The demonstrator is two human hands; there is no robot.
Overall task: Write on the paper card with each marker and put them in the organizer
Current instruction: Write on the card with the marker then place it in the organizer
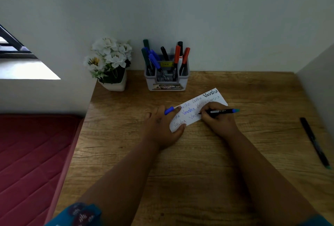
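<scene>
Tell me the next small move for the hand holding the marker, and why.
Probably finish the word under the tip. The right hand grips a black marker with a teal end, tip on the paper card, while the left hand presses the card flat and holds a blue cap. Then cap it for the organizer; another marker lies to the right.

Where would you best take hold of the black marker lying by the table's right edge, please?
Grip the black marker mid-barrel, coming from above with fingers across its width. It lies flat on the table, long and thin, nothing beside it, and the right hand is nearest.
</scene>
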